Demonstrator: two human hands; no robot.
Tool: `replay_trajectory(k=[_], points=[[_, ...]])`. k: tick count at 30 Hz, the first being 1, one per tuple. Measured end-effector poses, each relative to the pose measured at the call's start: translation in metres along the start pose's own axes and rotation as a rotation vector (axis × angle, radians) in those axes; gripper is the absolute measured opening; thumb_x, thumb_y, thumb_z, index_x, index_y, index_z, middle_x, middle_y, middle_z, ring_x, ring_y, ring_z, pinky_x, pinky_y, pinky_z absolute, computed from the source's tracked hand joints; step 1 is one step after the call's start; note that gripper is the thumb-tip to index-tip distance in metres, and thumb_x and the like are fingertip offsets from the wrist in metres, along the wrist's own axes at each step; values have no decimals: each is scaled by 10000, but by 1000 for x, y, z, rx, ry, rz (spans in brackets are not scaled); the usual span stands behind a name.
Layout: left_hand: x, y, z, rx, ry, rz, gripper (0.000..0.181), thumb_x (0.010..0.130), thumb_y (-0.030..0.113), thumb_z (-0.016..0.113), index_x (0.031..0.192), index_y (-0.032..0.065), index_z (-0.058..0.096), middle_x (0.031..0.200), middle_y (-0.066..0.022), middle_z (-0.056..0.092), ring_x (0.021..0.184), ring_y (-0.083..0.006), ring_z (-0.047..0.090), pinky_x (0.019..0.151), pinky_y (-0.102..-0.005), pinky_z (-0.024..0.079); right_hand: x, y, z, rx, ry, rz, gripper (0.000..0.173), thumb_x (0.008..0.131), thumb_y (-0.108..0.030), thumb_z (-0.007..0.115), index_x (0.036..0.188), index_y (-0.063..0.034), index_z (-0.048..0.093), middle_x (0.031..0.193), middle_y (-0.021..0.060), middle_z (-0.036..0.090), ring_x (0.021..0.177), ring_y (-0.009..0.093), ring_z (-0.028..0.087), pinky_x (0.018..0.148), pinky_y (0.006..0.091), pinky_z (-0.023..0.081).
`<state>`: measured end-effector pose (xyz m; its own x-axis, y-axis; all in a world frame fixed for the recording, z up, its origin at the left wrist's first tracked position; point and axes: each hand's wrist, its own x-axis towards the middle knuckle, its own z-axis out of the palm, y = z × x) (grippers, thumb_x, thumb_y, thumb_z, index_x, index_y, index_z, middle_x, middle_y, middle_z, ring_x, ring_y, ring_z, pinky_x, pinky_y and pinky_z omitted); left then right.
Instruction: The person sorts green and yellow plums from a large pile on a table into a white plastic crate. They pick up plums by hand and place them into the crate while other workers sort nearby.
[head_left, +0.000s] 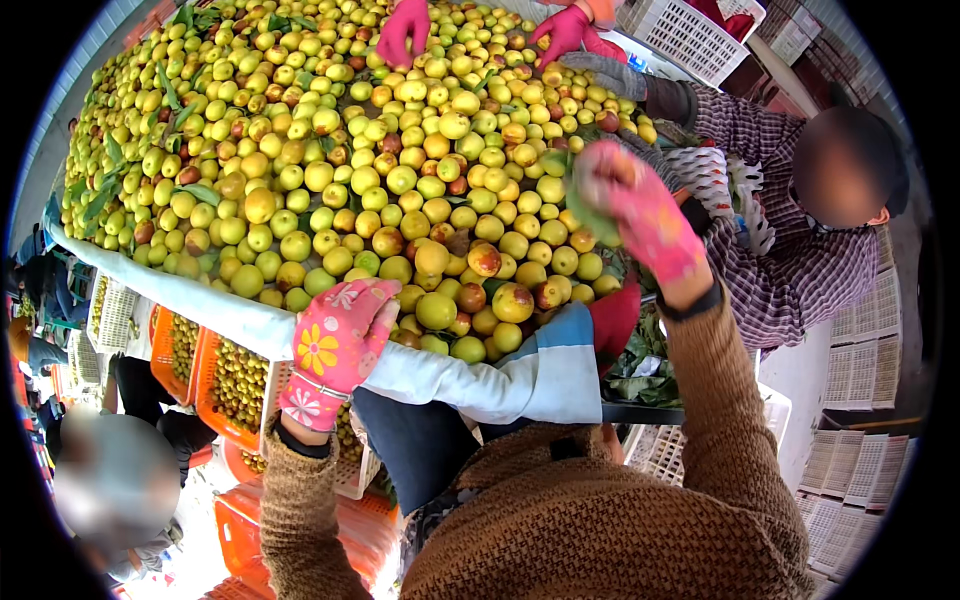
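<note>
A large heap of yellow-green jujubes (375, 180), some with red-brown patches, covers the table in front of me. My left hand (337, 341), in a pink flowered glove, is over the near padded cloth edge (442, 379) beside the fruit. Its fingers are curled, and I cannot see whether anything is inside them. Motion blurs my right hand (637, 206), gloved alike, above the right side of the heap. Its fingers are closed on a green leaf (589, 206), which hangs below them. More loose leaves (184, 112) lie among the jujubes.
Other people's pink-gloved hands (405, 34) and a grey-gloved hand (607, 71) reach in at the far side and right. Torn leaves (645, 360) are piled at the near right corner. Orange crates (232, 386) of jujubes stand below left; white crates (690, 37) are behind.
</note>
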<state>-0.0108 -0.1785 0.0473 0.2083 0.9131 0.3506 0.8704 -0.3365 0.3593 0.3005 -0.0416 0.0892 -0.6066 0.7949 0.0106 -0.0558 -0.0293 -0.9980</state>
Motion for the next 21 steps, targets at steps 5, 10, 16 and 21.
replay_trajectory(k=[5, 10, 16, 21], points=[[1, 1, 1, -59, 8, 34, 205, 821, 138, 631, 1015, 80, 662, 909, -118, 667, 849, -321, 637, 703, -408, 518, -32, -20, 56, -201, -965, -146, 266, 932, -217, 582, 1122, -38, 630, 1051, 65, 670, 979, 175, 630, 888, 312, 486], [-5, 9, -13, -93, -2, 24, 205, 818, 113, 629, 1015, 64, 659, 929, -137, 665, 877, -335, 632, 743, -400, 514, 34, 24, 11, -546, -61, -70, 280, 880, -291, 607, 1068, -87, 648, 962, 69, 662, 866, 156, 622, 763, 293, 498], [-17, -24, -40, -36, 44, -38, 193, 831, 106, 616, 1003, 28, 656, 963, -175, 658, 900, -370, 622, 792, -416, 504, 99, 80, -48, -1386, 260, -113, 379, 782, -274, 634, 1151, -189, 605, 1085, 122, 624, 1033, 312, 584, 861, 436, 477], [-11, -68, -41, 96, 22, -86, 257, 841, 145, 607, 1069, 29, 629, 989, -183, 651, 923, -374, 618, 802, -422, 504, 108, 80, -37, -1629, 91, -74, 391, 766, -281, 638, 1143, -190, 588, 1050, 133, 626, 978, 348, 591, 829, 449, 473]])
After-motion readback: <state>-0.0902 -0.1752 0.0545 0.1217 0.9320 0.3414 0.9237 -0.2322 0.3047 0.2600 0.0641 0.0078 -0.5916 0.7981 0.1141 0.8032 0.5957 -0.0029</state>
